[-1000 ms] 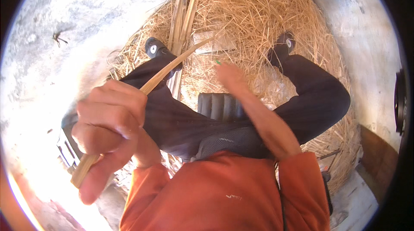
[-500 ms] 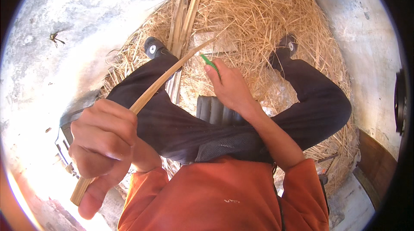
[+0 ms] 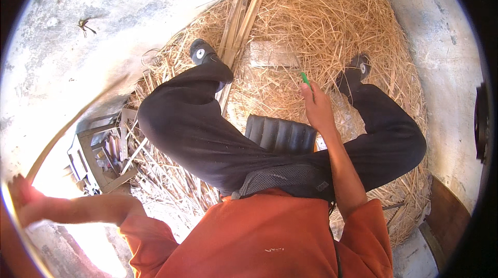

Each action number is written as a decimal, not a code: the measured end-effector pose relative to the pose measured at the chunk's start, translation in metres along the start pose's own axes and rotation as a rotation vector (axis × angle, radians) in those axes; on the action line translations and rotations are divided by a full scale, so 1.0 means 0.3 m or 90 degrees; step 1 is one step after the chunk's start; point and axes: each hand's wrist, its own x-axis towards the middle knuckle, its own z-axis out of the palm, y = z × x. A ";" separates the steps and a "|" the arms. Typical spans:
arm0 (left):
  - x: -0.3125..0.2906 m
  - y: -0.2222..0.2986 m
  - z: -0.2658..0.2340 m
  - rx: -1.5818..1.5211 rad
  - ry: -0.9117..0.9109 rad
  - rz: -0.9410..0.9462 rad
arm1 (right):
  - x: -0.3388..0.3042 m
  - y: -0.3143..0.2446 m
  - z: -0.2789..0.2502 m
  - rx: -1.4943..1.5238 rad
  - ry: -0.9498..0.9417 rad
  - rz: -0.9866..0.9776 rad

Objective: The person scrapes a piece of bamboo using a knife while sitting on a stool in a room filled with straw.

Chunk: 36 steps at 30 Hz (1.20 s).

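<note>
At the far left, my left hand is closed on a long, thin wooden strip, which curves up and away with its tip over the pale wall. Motion and glare blur this hand, and the picture's rim cuts it off. Over the lap, my right hand is closed around a small tool with a green handle; only the green end sticks out beyond the fingers, and the rest is hidden in the grip. The strip and the green tool are far apart.
Several split wooden strips lie beside my left foot. A flat board rests among straw-like shavings. A black ribbed seat-like piece sits between my legs. A box with scraps stands at left; pale walls rise around.
My left hand has swung outward to the left with the wooden strip. My right hand has shifted right with the green-handled tool, and the strip has drawn away from it.
</note>
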 end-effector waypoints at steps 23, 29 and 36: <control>-1.915 -0.730 -0.191 0.732 -0.927 -0.613 | 0.048 0.029 0.077 -0.032 -0.030 0.100; -1.924 -0.626 -0.263 0.743 -0.935 -0.640 | 0.052 0.024 0.062 -0.011 -0.037 0.076; -1.611 -0.463 -0.582 0.770 -0.826 -0.584 | 0.014 0.003 0.041 0.036 -0.011 0.004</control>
